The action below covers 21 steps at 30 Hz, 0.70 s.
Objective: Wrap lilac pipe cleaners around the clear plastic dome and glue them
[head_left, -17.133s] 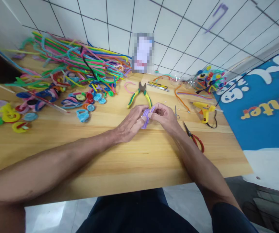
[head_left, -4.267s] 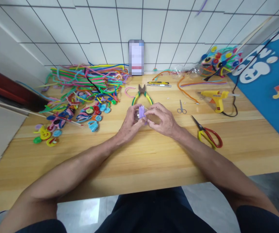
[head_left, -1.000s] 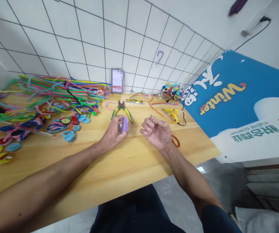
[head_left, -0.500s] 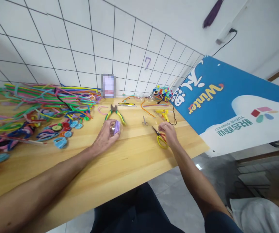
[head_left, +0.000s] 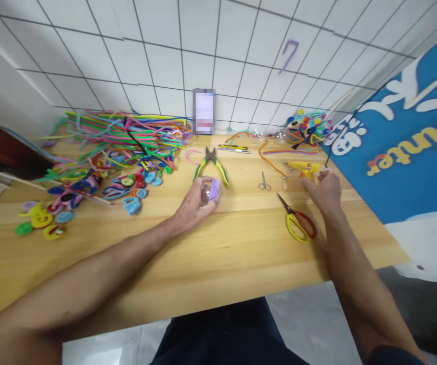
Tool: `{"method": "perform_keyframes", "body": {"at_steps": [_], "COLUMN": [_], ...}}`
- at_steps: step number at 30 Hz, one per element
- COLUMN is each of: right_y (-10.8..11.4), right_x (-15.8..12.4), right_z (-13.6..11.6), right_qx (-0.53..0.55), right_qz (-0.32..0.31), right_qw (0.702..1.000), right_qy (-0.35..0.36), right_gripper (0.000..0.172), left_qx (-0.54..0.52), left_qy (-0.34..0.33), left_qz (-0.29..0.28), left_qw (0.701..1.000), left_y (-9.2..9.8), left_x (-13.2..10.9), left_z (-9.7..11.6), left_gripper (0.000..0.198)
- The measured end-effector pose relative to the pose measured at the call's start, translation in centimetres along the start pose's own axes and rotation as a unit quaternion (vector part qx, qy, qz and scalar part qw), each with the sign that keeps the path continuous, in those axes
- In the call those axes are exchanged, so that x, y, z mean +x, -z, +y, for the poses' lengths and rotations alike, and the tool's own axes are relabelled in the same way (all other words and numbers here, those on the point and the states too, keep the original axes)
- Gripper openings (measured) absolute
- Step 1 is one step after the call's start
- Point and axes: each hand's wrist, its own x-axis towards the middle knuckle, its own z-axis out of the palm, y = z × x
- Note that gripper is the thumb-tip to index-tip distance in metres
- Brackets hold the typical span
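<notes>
My left hand (head_left: 197, 205) is wrapped round a clear plastic ball (head_left: 206, 193) with a purple strip (head_left: 214, 190) on its right side. Just beyond that hand lie pliers (head_left: 211, 161) with green and yellow handles. At the right, my right hand (head_left: 325, 193) is over the table beside a yellow glue gun (head_left: 305, 167). Its thumb and curled fingers are apart, with nothing visibly held between them. Large scissors (head_left: 296, 218) with yellow and red handles lie left of my right hand, and small scissors (head_left: 264, 182) lie farther left.
Colourful pipe cleaners (head_left: 127, 129) and curled shapes (head_left: 131, 204) cover the table's left side. A phone (head_left: 204, 111) leans on the tiled wall. At the back are a yellow cutter (head_left: 233, 147) and a decorated ball (head_left: 310, 129). A blue banner (head_left: 412, 152) stands at the right.
The view has swung, shifting the table rightward in the picture. My right hand has moved from beside the large scissors to the glue gun. The left hand still holds the clear ball.
</notes>
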Motion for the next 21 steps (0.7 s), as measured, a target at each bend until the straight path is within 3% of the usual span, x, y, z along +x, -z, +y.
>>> {"method": "perform_keyframes", "body": {"at_steps": [2, 4, 7, 11, 14, 21], "right_y": [0.9, 1.6, 1.4, -0.6, -2.1, -3.2], "right_x": [-2.4, -5.4, -9.5, -12.1, -12.7, -13.4], "right_z": [-2.5, -6.2, -12.6, -18.2, -19.4, -19.2], "right_qx": [-0.004, 0.054, 0.166, 0.267, 0.308, 0.342], "right_qz": [-0.012, -0.04, -0.107, -0.149, -0.15, -0.133], "right_qw": [1.0, 0.988, 0.932, 0.868, 0.847, 0.85], "right_qy": [0.017, 0.139, 0.304, 0.391, 0.408, 0.378], "right_gripper": [0.049, 0.041, 0.029, 0.026, 0.032, 0.031], "left_qx": [-0.014, -0.033, -0.063, -0.115, -0.143, -0.148], "left_qy": [0.011, 0.026, 0.045, 0.055, 0.062, 0.065], "left_qz": [0.004, 0.004, 0.017, 0.013, -0.001, -0.023], "left_qw": [1.0, 0.999, 0.997, 0.992, 0.988, 0.987], "left_y": [-0.1, -0.1, 0.0, 0.2, 0.3, 0.1], "left_x": [0.0, 0.1, 0.1, 0.3, 0.6, 0.6], "left_z": [0.0, -0.2, -0.3, 0.2, 0.5, 0.7], "left_gripper": [0.05, 0.05, 0.051, 0.049, 0.046, 0.048]}}
